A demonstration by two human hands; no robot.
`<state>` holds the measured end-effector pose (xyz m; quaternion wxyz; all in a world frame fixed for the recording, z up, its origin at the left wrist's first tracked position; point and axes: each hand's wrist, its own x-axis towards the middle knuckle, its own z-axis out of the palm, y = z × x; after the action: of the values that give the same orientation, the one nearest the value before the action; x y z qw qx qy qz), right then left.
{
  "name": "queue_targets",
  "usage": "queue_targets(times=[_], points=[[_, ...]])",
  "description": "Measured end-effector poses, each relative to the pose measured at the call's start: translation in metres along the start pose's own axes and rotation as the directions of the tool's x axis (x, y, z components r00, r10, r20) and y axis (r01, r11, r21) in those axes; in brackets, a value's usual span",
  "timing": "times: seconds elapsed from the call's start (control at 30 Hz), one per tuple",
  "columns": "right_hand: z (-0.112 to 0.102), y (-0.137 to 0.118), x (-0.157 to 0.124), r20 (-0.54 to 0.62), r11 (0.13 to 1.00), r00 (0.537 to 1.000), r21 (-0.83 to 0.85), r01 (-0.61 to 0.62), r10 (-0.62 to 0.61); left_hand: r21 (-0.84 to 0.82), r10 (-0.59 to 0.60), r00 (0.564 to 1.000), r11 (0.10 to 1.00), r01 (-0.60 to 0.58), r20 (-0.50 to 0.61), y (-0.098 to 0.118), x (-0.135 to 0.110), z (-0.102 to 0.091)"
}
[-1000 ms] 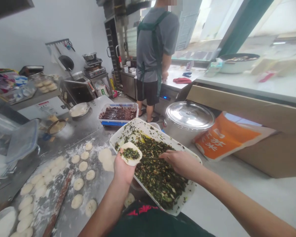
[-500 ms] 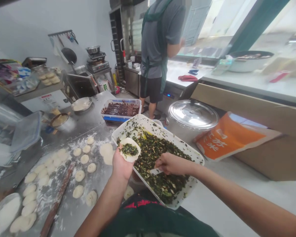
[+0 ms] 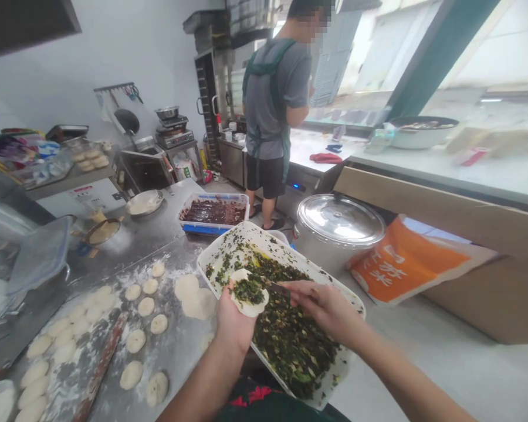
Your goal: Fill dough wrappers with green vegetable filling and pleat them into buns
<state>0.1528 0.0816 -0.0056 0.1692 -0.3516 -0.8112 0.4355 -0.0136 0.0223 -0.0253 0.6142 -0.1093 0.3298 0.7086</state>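
My cupped left hand (image 3: 235, 319) is holding a round white dough skin (image 3: 247, 310) with chopped green filling (image 3: 247, 292), and my right hand (image 3: 323, 308) is pinching a thin metal spatula (image 3: 278, 287) over a long white plastic tray (image 3: 264, 243), beside small floury dough balls (image 3: 146, 306) on the shiny steel counter (image 3: 176, 346).

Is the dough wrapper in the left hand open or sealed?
Open: the dough wrapper sits on the left hand, green filling exposed on top.
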Motion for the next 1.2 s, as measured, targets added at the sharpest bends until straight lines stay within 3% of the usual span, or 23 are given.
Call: queue_targets(times=[0.1, 0.23, 0.33, 0.47, 0.63, 0.73, 0.87, 1.03, 1.1, 1.2], points=[[0.024, -0.003, -0.009, -0.135, 0.972, 0.979, -0.2, 0.125, -0.153, -0.006, -0.011, 1.0, 1.0, 0.011, -0.003, -0.004, -0.003, 0.008], [0.044, 0.001, -0.017, -0.139, 0.887, 0.952, -0.42, 0.192, -0.272, -0.01, -0.044, 0.999, 0.999, 0.044, 0.025, -0.002, -0.007, 0.01], [0.035, 0.001, -0.019, -0.069, 0.838, 0.95, -0.494, 0.232, -0.304, -0.003, -0.072, 0.996, 0.997, 0.072, 0.047, 0.003, -0.009, 0.007], [0.012, -0.006, -0.021, -0.022, 0.843, 0.959, -0.483, 0.236, -0.281, -0.009, -0.045, 0.993, 0.999, 0.046, 0.113, 0.008, -0.009, 0.006], [0.015, -0.014, -0.018, -0.018, 0.838, 0.946, -0.47, 0.278, -0.324, -0.022, -0.049, 0.995, 0.998, 0.051, 0.09, 0.009, -0.013, 0.01], [0.011, -0.006, -0.013, 0.051, 0.848, 0.96, -0.458, 0.267, -0.275, -0.006, -0.021, 0.999, 1.0, 0.021, 0.048, 0.015, -0.012, 0.005], [0.006, 0.016, -0.003, 0.073, 0.831, 0.993, -0.542, 0.122, -0.097, 0.019, 0.12, 0.99, 0.993, -0.119, -0.073, 0.026, -0.006, -0.006], [0.036, 0.019, 0.003, 0.268, 0.774, 0.962, -0.599, 0.206, -0.049, 0.031, 0.097, 0.993, 0.995, -0.096, -0.062, 0.026, -0.006, -0.009], [0.042, 0.014, 0.005, 0.324, 0.801, 0.944, -0.549, 0.238, -0.059, 0.045, 0.114, 0.991, 0.993, -0.111, -0.069, 0.027, -0.007, -0.009], [0.036, 0.014, 0.008, 0.387, 0.918, 0.92, -0.342, 0.203, -0.059, 0.046, 0.137, 0.988, 0.99, -0.134, -0.069, 0.03, -0.007, -0.009]])
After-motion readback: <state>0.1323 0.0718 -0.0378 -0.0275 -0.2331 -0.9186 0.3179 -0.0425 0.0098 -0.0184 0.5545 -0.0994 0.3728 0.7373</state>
